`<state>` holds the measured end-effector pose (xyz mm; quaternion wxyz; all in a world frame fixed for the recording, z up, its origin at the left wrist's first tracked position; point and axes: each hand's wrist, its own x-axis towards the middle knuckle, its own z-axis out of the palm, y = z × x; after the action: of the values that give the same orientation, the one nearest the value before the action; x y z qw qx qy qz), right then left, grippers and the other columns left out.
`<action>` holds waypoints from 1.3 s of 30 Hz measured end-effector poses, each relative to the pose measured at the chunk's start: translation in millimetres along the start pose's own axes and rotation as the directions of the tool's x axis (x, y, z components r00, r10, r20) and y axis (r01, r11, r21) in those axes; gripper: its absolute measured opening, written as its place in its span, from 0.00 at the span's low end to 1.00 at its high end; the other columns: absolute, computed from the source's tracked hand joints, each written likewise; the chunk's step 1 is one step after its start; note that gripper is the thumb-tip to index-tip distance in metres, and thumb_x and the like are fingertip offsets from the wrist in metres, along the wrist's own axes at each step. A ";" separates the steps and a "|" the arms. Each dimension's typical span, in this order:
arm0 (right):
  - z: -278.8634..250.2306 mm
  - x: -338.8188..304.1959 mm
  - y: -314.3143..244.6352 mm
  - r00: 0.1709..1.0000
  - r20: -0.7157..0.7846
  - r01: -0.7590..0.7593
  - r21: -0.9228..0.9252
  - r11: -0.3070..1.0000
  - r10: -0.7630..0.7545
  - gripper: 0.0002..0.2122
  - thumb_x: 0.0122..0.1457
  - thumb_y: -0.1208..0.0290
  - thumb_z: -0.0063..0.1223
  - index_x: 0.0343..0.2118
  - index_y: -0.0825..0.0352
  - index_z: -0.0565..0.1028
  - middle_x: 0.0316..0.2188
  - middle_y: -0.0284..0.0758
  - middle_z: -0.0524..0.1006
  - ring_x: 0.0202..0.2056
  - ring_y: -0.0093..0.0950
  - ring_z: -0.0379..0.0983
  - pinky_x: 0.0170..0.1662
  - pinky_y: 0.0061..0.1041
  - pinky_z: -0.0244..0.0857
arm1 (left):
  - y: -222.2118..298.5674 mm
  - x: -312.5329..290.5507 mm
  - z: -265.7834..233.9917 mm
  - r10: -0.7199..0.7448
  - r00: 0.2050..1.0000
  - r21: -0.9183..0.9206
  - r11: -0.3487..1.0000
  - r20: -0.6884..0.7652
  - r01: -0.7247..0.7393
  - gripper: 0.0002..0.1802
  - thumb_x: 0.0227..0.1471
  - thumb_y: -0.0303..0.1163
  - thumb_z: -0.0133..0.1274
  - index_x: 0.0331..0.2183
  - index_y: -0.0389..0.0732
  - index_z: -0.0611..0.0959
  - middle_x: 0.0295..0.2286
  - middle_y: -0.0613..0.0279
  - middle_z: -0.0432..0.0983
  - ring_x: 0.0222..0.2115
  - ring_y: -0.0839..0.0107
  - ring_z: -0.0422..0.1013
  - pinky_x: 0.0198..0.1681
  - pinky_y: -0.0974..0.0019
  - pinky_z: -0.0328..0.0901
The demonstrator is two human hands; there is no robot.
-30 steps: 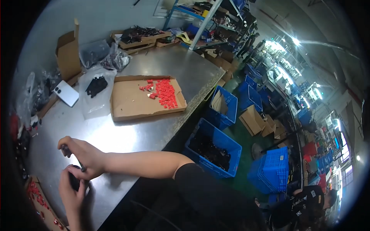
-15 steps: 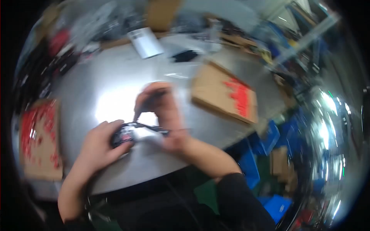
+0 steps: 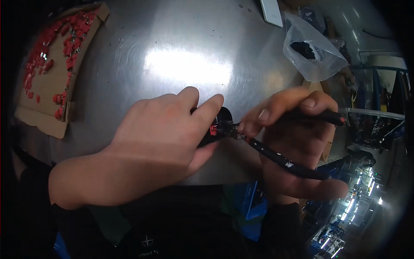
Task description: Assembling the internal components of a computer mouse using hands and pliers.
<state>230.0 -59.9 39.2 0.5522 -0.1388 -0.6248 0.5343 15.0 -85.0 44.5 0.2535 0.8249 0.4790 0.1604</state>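
My left hand [image 3: 161,127] is closed around a rounded black part [image 3: 224,115], most of which is hidden under the fingers. A small red piece [image 3: 213,130] shows at that part, beside the fingertips. In my right hand [image 3: 297,140] is a pair of pliers with black handles [image 3: 282,160], worn and flecked with white. The handles stand spread, one under the fingers and the other along the thumb. The head of the pliers meets the black part next to my left fingertips. Whether the jaws grip anything cannot be made out.
At the left, a shallow cardboard tray [image 3: 51,82] holds many loose red pieces. A clear plastic bag [image 3: 317,54] with black bits lies at the far right, near a flat white slab [image 3: 271,12]. Blue bins [image 3: 254,200] are below the edge of the metal table [image 3: 129,64].
The view has come closer and turned, so the left tray now sits higher in the picture. My hands keep the black part and the pliers; the pliers' handles now show clearly, spread apart.
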 end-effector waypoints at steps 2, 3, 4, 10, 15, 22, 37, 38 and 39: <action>0.0 0.7 -0.9 1.000 -0.009 -0.002 0.026 1.000 0.002 0.50 0.52 0.18 0.47 0.58 0.66 0.60 0.42 0.47 0.72 0.35 0.36 0.75 0.41 0.40 0.75 | -0.1 -0.9 3.2 -0.003 1.000 0.018 1.000 -0.026 0.004 0.36 0.48 0.41 0.68 0.58 0.42 0.78 0.32 0.57 0.73 0.30 0.55 0.75 0.30 0.54 0.70; 0.8 0.9 0.5 1.000 -0.009 -0.006 0.028 1.000 0.006 0.50 0.52 0.18 0.47 0.58 0.66 0.60 0.42 0.47 0.72 0.35 0.36 0.75 0.41 0.40 0.75 | -0.2 -1.4 4.1 -0.006 1.000 0.016 1.000 -0.025 0.007 0.36 0.48 0.41 0.68 0.58 0.42 0.78 0.32 0.57 0.73 0.30 0.55 0.75 0.30 0.54 0.70; 1.6 1.3 1.9 1.000 -0.002 -0.004 0.000 1.000 0.004 0.49 0.52 0.18 0.46 0.58 0.66 0.61 0.41 0.47 0.72 0.35 0.36 0.75 0.41 0.40 0.75 | -0.2 -1.7 4.5 -0.001 0.999 0.018 1.000 -0.037 0.002 0.37 0.48 0.40 0.68 0.58 0.42 0.78 0.32 0.57 0.73 0.30 0.55 0.75 0.30 0.54 0.70; 5.1 -1.4 5.1 0.999 0.030 0.037 -0.052 0.998 -0.035 0.47 0.54 0.20 0.46 0.57 0.65 0.61 0.39 0.45 0.72 0.32 0.36 0.75 0.38 0.39 0.74 | 1.0 -4.9 8.9 0.011 0.998 0.039 0.999 -0.068 -0.008 0.37 0.47 0.40 0.68 0.59 0.42 0.78 0.32 0.57 0.72 0.29 0.56 0.74 0.30 0.54 0.70; 12.6 -1.1 0.8 0.991 0.092 0.113 -0.128 0.985 -0.102 0.39 0.61 0.26 0.45 0.53 0.64 0.61 0.31 0.44 0.71 0.27 0.35 0.72 0.33 0.37 0.72 | 1.3 -4.3 8.9 0.015 0.998 0.025 1.000 -0.066 -0.014 0.37 0.48 0.39 0.68 0.59 0.40 0.77 0.32 0.56 0.73 0.29 0.55 0.75 0.31 0.54 0.70; 15.0 -2.3 12.2 0.967 0.148 0.227 -0.145 0.963 -0.205 0.36 0.63 0.29 0.46 0.50 0.65 0.60 0.30 0.44 0.71 0.25 0.35 0.71 0.29 0.36 0.72 | -2.2 -1.2 3.7 -0.054 0.998 0.043 0.998 0.040 0.052 0.37 0.51 0.43 0.65 0.59 0.37 0.76 0.34 0.53 0.75 0.31 0.52 0.77 0.33 0.52 0.71; 13.8 -3.7 2.6 0.929 0.291 0.308 -0.261 0.915 -0.229 0.36 0.63 0.31 0.49 0.49 0.67 0.60 0.32 0.45 0.72 0.29 0.38 0.74 0.32 0.37 0.74 | -10.6 0.8 5.5 0.000 1.000 -0.021 1.000 0.019 0.000 0.36 0.51 0.46 0.64 0.58 0.37 0.78 0.32 0.53 0.76 0.30 0.52 0.77 0.33 0.53 0.72; 14.4 -2.8 0.9 0.955 0.219 0.249 -0.233 0.940 -0.199 0.38 0.62 0.30 0.50 0.51 0.67 0.60 0.33 0.45 0.72 0.30 0.38 0.74 0.33 0.38 0.75 | -11.5 1.9 6.8 0.031 0.999 -0.008 0.999 -0.010 -0.031 0.36 0.51 0.45 0.65 0.58 0.38 0.78 0.32 0.54 0.75 0.30 0.53 0.77 0.33 0.54 0.71; 14.3 -2.9 0.0 0.976 0.146 0.191 -0.201 0.961 -0.164 0.40 0.61 0.29 0.50 0.53 0.67 0.60 0.34 0.45 0.71 0.31 0.38 0.74 0.35 0.38 0.75 | -10.2 2.1 8.0 0.034 0.999 -0.009 0.999 -0.006 -0.034 0.36 0.51 0.45 0.65 0.58 0.38 0.78 0.32 0.54 0.75 0.30 0.53 0.77 0.33 0.54 0.71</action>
<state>219.0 -69.5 40.2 0.5385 -0.1061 -0.7227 0.4201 12.8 -81.1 32.1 0.2532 0.8313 0.4648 0.1695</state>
